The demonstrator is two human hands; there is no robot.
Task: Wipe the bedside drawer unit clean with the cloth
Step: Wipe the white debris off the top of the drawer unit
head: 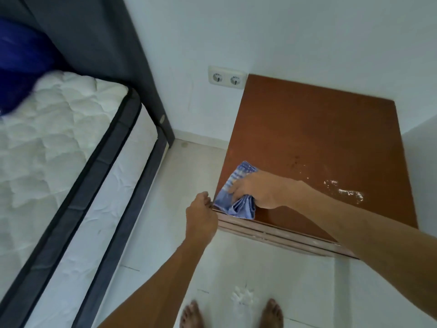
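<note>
My right hand [257,189] grips the blue cloth [236,200], its fingers curled into the bunch, and presses it on the front-left corner of the unit [319,138]. My left hand [201,216] curls round that corner's edge, bracing it. A wet patch [343,191] shines well to the right, not yet wiped. I see 2 risks: the cloth overhangs the front edge and could slide off, and a bunched cloth may only smear that wet.
</note>
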